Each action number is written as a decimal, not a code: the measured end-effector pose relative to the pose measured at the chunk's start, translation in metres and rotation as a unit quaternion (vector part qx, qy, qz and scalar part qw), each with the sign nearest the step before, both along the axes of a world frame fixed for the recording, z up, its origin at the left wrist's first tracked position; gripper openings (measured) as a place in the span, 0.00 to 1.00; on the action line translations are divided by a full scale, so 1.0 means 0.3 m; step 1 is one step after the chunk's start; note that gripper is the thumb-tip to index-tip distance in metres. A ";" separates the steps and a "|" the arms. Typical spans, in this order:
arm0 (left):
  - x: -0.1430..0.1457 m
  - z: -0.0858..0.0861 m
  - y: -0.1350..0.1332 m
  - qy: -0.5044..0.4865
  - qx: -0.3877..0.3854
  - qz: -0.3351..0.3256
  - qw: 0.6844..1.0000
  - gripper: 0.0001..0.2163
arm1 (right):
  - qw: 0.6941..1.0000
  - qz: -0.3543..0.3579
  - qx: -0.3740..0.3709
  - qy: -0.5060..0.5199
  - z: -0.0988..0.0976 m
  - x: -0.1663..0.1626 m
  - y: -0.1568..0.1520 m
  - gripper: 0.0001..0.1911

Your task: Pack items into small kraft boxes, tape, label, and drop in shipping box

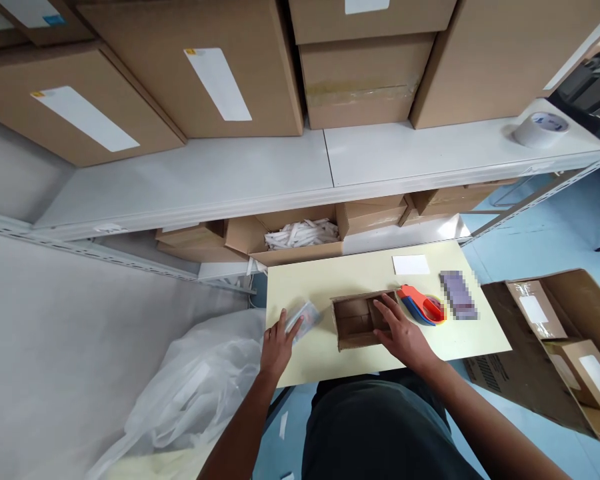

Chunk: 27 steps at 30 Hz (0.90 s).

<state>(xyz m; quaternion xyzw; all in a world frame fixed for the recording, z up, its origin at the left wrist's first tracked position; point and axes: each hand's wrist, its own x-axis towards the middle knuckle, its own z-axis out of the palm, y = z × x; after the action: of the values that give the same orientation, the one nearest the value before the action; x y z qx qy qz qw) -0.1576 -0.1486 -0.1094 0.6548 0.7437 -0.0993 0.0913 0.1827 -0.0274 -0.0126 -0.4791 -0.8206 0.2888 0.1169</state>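
A small open cardboard box (350,344) rests on the pale yellow table (325,368), and its inside looks bare where I can see it. My right hand (400,333) lies over the box's right end, with fingers hooked inside and the palm outside. To the left of the box, my left hand (279,341) holds a clear plastic packet (307,319) between thumb and fingers, just over the table. What the packet contains is blurred. Right beside the box lies an orange and blue tape dispenser (420,305).
A white card (411,265) and a pixelated purple item (459,295) lie on the table. Behind stands a shelf (260,167) with large cartons and a tape roll (541,129). Below it, an open carton (300,252) holds white pieces. A big carton (510,360) stands right, plastic sheeting (200,393) left.
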 end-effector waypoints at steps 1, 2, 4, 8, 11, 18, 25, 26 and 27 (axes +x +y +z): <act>-0.001 0.004 -0.002 -0.013 0.005 -0.009 1.000 0.26 | 1.000 0.000 0.000 -0.001 0.001 -0.001 -0.001 0.37; 0.001 0.010 0.000 -0.024 0.009 -0.015 1.000 0.25 | 1.000 0.001 0.001 -0.001 0.002 -0.002 -0.001 0.36; 0.014 0.019 0.014 -0.033 0.007 -0.014 0.999 0.26 | 1.000 0.002 0.004 0.000 0.004 -0.003 -0.002 0.36; 0.057 0.024 0.070 -0.003 -0.029 0.024 0.999 0.28 | 1.000 0.007 -0.005 0.002 0.004 -0.002 -0.001 0.41; 0.082 0.022 0.106 0.026 -0.045 0.046 0.998 0.27 | 1.000 0.002 -0.017 -0.002 -0.001 -0.001 -0.003 0.43; 0.003 0.072 0.163 -0.045 -0.077 0.094 0.992 0.19 | 0.999 -0.011 -0.040 0.002 0.000 -0.005 -0.008 0.43; -0.095 0.322 0.220 -0.180 0.011 0.211 0.961 0.15 | 0.996 -0.060 -0.049 0.039 0.026 -0.002 0.013 0.47; -0.074 0.369 0.218 -0.218 0.055 0.201 0.953 0.16 | 0.995 -0.070 -0.051 0.050 0.026 0.000 0.014 0.48; -0.039 0.414 0.219 -0.254 0.091 0.173 0.947 0.17 | 0.994 -0.079 -0.054 0.062 0.024 0.003 0.014 0.49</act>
<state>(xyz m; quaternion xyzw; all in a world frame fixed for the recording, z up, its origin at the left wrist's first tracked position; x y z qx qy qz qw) -0.1694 -0.0829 0.0149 0.5249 0.8038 0.1555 0.2326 0.1837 -0.0231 -0.0055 -0.5292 -0.7547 0.3514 0.1638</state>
